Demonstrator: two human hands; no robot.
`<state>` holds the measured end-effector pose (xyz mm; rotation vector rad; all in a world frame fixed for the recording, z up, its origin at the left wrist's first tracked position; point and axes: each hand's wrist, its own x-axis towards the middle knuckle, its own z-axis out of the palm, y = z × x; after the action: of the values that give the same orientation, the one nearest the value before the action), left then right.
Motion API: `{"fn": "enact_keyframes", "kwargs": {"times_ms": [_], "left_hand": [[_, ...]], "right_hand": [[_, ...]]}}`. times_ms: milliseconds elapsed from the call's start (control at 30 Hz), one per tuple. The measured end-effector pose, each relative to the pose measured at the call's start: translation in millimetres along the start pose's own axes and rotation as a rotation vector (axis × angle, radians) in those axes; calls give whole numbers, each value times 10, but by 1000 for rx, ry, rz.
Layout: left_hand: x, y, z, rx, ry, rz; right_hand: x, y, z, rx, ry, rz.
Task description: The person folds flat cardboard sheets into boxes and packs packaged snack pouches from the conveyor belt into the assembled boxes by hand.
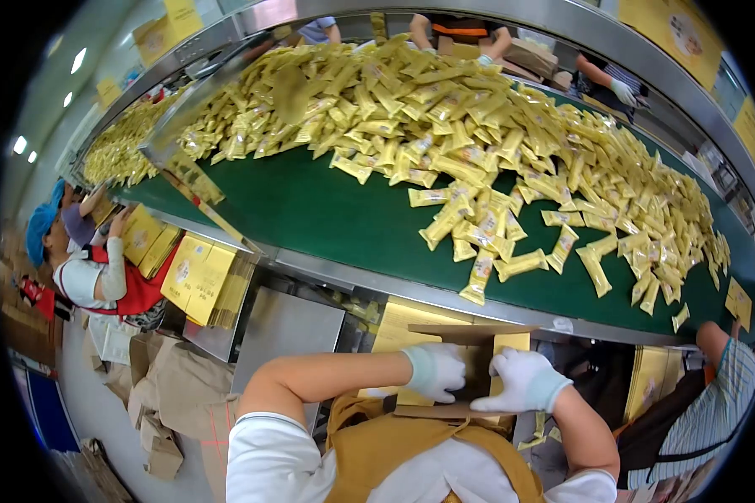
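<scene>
An open cardboard carton (pixel 470 332) stands against the belt's near edge, in front of my apron. My left hand (pixel 434 370), in a white glove, is at the carton's left side, its fingers bent inward. At the right side my right hand (pixel 523 381), also gloved, has its fingers closed around the edge of a yellow box (pixel 512 342) that stands in the carton. What my left fingers touch is hard to make out. Beyond the carton, many yellow wrapped packets (pixel 480 277) lie heaped on the green belt (pixel 310 226).
Flat yellow boxes (pixel 200 277) are stacked at the left, beside a metal table (pixel 289 331). A co-worker in a red apron (pixel 138 285) stands far left, another in stripes (pixel 705 419) at right. More co-workers' hands (pixel 622 92) are across the belt. Brown bags (pixel 184 390) lie lower left.
</scene>
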<state>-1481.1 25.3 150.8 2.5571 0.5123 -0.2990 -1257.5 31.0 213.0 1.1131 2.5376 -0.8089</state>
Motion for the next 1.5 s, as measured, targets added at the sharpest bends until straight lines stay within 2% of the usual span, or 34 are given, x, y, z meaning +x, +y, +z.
{"fn": "enact_keyframes", "kwargs": {"times_ms": [33, 67, 100, 133, 167, 200, 267, 300, 333, 367, 400, 467, 500, 600, 633, 733, 833, 933, 967, 1033, 1067, 1100, 1133, 1167, 1200, 1233, 1267, 1333, 1367, 1467, 1500], "left_hand": [[29, -67, 66, 122, 195, 144], [64, -109, 156, 169, 483, 154], [90, -141, 228, 228, 755, 110], [-5, -73, 115, 354, 914, 27], [-33, -19, 103, 348, 1025, -120], [35, -122, 150, 300, 1031, -174], [-23, 1, 7, 98, 928, -220], [-27, 58, -34, 27, 940, -236], [-37, 58, -82, -84, 810, -233], [-78, 133, -282, -177, 562, -260], [-132, 179, -449, -273, 312, -275], [-22, 144, -160, -248, 435, -234], [16, 175, -49, -232, 491, -204], [16, 293, 193, -8, 486, -224], [113, 249, 230, -16, 408, -241], [-19, 276, 95, 4, 407, -224], [-326, 289, -266, -77, 464, -322], [-599, 155, -444, -70, 896, -404], [-472, -152, -255, -286, 956, -336], [-375, -185, -68, -1045, 1078, 71], [-287, -162, 61, -1447, 1057, 293], [-142, -177, 384, -1634, 1022, 231], [-31, -201, 694, -1811, 968, 156], [-48, -182, 866, -1930, 875, 194], [-110, -164, 980, -2036, 774, 221], [-143, -59, 1085, -2061, 778, 77], [-173, 38, 1182, -2071, 786, -78], [-175, 66, 1245, -2202, 836, -26], [-174, 79, 1272, -2267, 876, -12], [-37, -186, 1470, -2327, 915, -183], [-49, -270, 1415, -2104, 791, -450]], "right_hand": [[-109, 39, -72, 91, 1, -57], [-169, 99, -145, 179, -2, -138], [-230, 207, -150, 261, 9, -166], [-309, 302, -93, 341, 10, -202], [-360, 378, 46, 344, 107, -267], [-398, 437, 172, 352, 200, -335], [-483, 248, 197, 719, 196, 32], [-419, 338, 393, 639, 329, 70], [-392, 445, 630, 564, 468, 118], [-360, 534, 766, 490, 614, 174], [-314, 512, 796, 340, 666, 162], [-175, 474, 953, 605, 688, 183], [-63, 421, 1042, 982, 713, 21], [-17, 335, 1059, 988, 690, 202], [-3, 458, 1138, 935, 653, 184], [-73, 572, 1008, 1255, 705, 250], [-220, 633, 847, 1579, 754, 318], [-152, 639, 853, 1883, 841, 332], [-149, 738, 908, 1934, 867, 328], [-42, 1029, 1206, 2012, 878, 268], [33, 1224, 1412, 2037, 864, 196], [86, 1491, 1682, 2068, 830, 106], [147, 1698, 1906, 2062, 787, 12], [180, 1928, 2174, 1995, 761, -58], [123, 1422, 1838, 1682, 852, -5], [59, 854, 1448, 1370, 937, 80], [-100, 669, 1241, 889, 816, 191], [-228, 407, 1027, 714, 694, 278], [-238, 277, 929, 685, 725, 291], [-144, -67, 657, 603, 765, 405], [-103, -208, 547, 536, 713, 471]]}}
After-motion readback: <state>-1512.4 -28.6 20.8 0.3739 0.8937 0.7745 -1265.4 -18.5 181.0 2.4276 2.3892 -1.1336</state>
